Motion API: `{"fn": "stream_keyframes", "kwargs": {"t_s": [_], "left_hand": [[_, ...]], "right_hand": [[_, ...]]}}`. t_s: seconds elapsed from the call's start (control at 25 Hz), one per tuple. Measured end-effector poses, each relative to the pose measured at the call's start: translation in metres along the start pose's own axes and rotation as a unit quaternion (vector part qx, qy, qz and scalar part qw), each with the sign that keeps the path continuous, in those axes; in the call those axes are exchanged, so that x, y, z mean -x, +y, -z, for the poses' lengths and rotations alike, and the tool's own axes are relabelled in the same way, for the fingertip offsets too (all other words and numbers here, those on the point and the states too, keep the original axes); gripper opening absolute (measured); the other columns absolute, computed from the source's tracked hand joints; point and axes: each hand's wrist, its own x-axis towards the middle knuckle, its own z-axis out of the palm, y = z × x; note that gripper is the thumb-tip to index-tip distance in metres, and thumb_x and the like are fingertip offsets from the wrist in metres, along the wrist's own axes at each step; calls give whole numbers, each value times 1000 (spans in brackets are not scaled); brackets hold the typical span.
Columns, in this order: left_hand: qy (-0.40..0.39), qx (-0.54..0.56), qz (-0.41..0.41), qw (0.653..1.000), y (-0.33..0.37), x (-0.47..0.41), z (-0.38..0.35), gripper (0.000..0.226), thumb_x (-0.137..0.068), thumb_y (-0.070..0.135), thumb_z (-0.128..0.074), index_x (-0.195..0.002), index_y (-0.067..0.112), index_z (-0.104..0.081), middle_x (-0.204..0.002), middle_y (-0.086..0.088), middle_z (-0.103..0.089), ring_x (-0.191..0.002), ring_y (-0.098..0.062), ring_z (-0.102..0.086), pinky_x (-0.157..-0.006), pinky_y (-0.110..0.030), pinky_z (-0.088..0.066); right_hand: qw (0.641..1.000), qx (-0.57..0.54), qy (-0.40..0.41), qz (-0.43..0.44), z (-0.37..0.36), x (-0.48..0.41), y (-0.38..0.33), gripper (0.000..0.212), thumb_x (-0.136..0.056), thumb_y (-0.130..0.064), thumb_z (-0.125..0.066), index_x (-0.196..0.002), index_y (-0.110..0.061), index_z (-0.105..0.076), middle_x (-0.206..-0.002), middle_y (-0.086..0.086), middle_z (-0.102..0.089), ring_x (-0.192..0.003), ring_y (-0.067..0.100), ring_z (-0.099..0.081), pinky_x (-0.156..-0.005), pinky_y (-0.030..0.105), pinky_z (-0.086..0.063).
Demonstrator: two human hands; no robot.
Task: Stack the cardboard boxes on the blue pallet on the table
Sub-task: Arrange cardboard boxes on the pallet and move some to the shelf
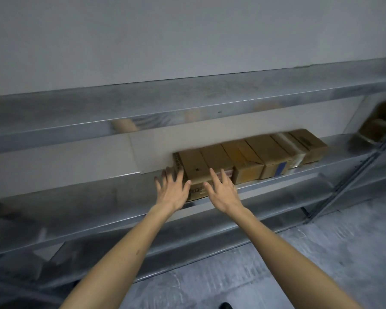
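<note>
Grey metal shelving (76, 204) is running along a pale wall (187, 41), and on its middle level a row of cardboard boxes (265, 152) is sitting side by side, each touching the next; we are focusing on the leftmost box (195, 169), which is sticking out a little past the shelf edge. We are seeing the left hand (173, 189) with fingers spread and straight at the box's left front corner and the right hand (223, 190) splayed the same way at its right front; neither is gripping anything, and blur is stopping us from telling whether fingertips are touching the card. We are judging the box stiff, dry, not slippery, likely light enough for two hands, contents unknown. We are suggesting flat palms on the two long side faces, low down, after sliding it forward, since the neighbour is sitting tight against its right side. Looks: plain brown corrugated card, long and narrow, dark print on the left end and front face. Blue pallet and table are not showing anywhere in view
</note>
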Motion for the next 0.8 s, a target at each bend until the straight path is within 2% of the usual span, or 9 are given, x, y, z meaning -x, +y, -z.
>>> {"fn": "stream_keyframes", "kwargs": {"t_s": [0.08, 0.24, 0.36, 0.52, 0.64, 0.8], "left_hand": [[-16, 17, 33, 999, 15, -13, -11, 62, -104, 53, -20, -159, 31, 0, -165, -17, 10, -152, -33, 12, -120, -56, 11], [-35, 88, 100, 990, 35, -32, -29, 63, -104, 54, -24, -159, 33, -4, -165, -20, 2, -152, -37, 0, -122, -54, -5], [-35, 153, 149, 976, 41, -42, -41, 63, -103, 54, -29, -159, 35, -6, -165, -19, -3, -151, -40, -12, -121, -52, -18], [-14, 246, 159, 956, 39, -49, -51, 60, -105, 44, -34, -159, 33, -9, -164, -16, -19, -150, -34, -20, -120, -46, -25], [12, 288, 156, 945, 34, -49, -57, 57, -107, 35, -36, -159, 31, -14, -159, -9, -33, -145, -28, -34, -116, -37, -30], [33, 336, 165, 927, 33, -48, -63, 51, -108, 27, -34, -157, 29, -21, -159, -3, -35, -145, -23, -34, -113, -29, -29]], "right_hand": [[999, -27, -25, 6, 0, -24, 12, 64, -100, -60, -27, -157, -35, -11, -166, 11, -2, -152, 33, -8, -120, 50, -14], [992, -107, -66, -4, -3, -66, 26, 65, -100, -59, -30, -156, -28, -22, -162, 18, -17, -149, 37, -19, -116, 51, -23], [977, -179, -114, -18, -14, -80, 32, 65, -101, -57, -32, -156, -24, -24, -162, 18, -18, -149, 35, -17, -117, 47, -21], [967, -210, -145, -15, -27, -88, 35, 63, -102, -54, -32, -156, -21, -25, -162, 13, -23, -149, 33, -19, -117, 43, -21], [962, -230, -146, -10, -33, -94, 37, 56, -104, -50, -32, -155, -28, -27, -158, 10, -33, -145, 34, -28, -115, 43, -26], [959, -250, -129, -8, -38, -96, 36, 53, -104, -46, -33, -155, -36, -22, -153, 10, -42, -141, 37, -36, -114, 45, -31]]}}
